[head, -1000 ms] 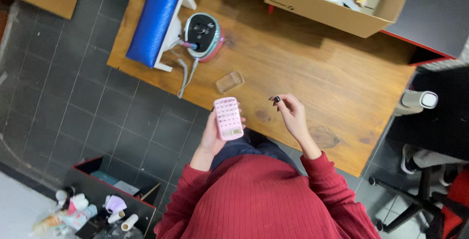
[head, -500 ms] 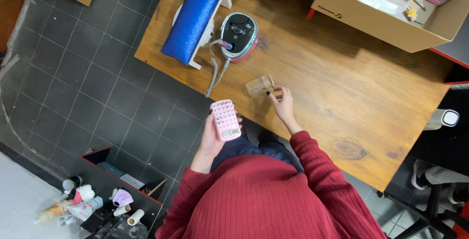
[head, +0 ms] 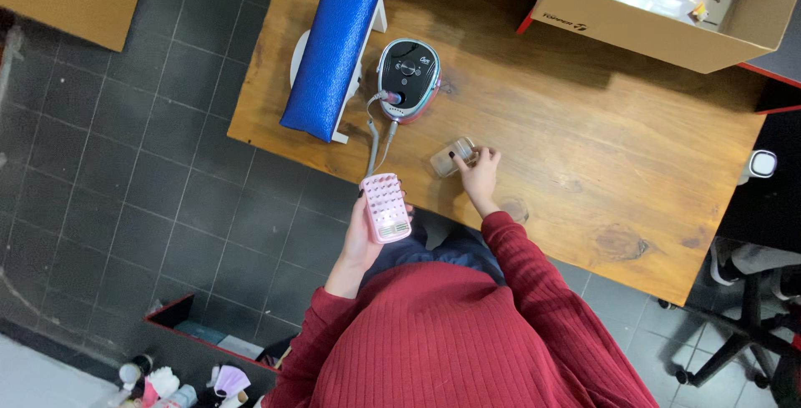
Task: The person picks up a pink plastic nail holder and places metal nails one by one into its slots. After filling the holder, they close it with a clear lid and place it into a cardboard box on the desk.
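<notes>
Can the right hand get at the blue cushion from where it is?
Probably yes. The right hand is on the clear lid; only the drill unit and its cable stand between it and the blue cushion, easily reached over.

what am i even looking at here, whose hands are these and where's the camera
There is no machine here: the camera sits on a person's head and looks straight down, so you see a red ribbed sweater at the bottom and two bare hands above it.

The left hand has its grip on a pink case with rows of small holes, held just off the edge of a wooden table. The right hand reaches onto the table, fingertips touching a small clear plastic box.

Also on the table are a blue padded armrest, a rounded grey control unit with a dial and a cable, and an open cardboard box of supplies at the far edge. The floor is dark tile, with a bin of small bottles lower left and an office chair to the right.
</notes>
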